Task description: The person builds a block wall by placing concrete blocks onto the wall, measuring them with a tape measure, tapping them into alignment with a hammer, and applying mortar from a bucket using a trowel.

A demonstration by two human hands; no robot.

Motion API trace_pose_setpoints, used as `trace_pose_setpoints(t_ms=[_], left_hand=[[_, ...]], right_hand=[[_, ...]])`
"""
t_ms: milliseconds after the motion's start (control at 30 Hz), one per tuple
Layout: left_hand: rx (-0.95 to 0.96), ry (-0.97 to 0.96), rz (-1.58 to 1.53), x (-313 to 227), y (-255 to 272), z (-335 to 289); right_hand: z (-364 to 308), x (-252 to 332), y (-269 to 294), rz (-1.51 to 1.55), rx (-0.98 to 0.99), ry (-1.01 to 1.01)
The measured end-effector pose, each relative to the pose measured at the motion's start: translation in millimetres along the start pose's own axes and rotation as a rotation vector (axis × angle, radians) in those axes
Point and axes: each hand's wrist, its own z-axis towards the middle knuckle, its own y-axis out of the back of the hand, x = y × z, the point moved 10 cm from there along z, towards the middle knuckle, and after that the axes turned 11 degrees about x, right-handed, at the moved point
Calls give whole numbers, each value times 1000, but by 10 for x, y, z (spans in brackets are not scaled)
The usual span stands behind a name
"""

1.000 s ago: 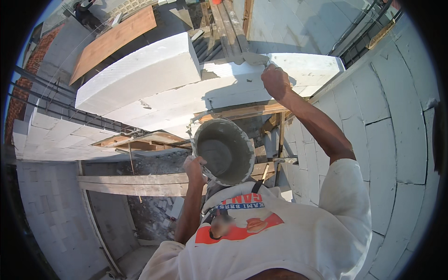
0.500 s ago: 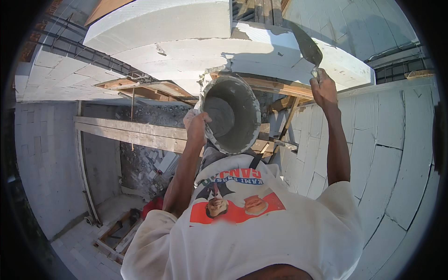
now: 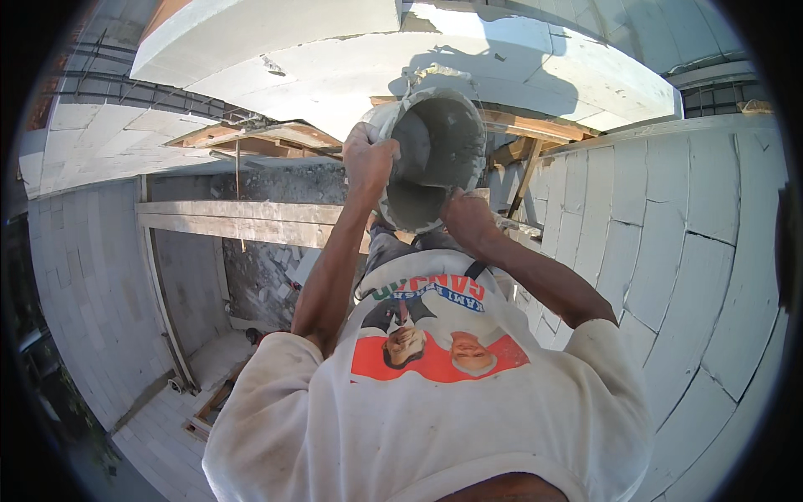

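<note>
A mortar-crusted bucket (image 3: 477, 138) is tilted in front of my chest, its open mouth facing me and wet grey mortar (image 3: 422, 138) smeared inside. My left hand (image 3: 370, 163) grips its left rim, fingers closed over the edge. At the lower right of the rim my right hand (image 3: 468, 219) is closed around the trowel's handle, which the fist mostly covers. The trowel's blade is down inside the bucket and hard to tell from the grey mortar. Just beyond the bucket lies the white block wall top (image 3: 335, 79), with mortar lumps on it.
A larger white block (image 3: 268, 38) sits on the wall at upper left. Steel rebar (image 3: 159, 92) runs at the far left. Wooden formwork (image 3: 535, 125) shows behind the bucket. A wooden beam (image 3: 242, 219) crosses above rubble (image 3: 280, 263) below. A tall block wall (image 3: 636, 217) stands at right.
My right hand has come down and left from above the wall to the bucket, bringing the trowel into it. My left hand and the bucket have shifted slightly up and right.
</note>
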Motion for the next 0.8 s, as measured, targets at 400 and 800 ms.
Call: trace_pose_setpoints(t_ms=[400,800], left_hand=[[-27,22,-250,178,-216,110],[-189,237,-327,954,362,-314]], right_hand=[[-324,-530,-254,1293,109,194],[-830,-2406,209,2071,-776,174]])
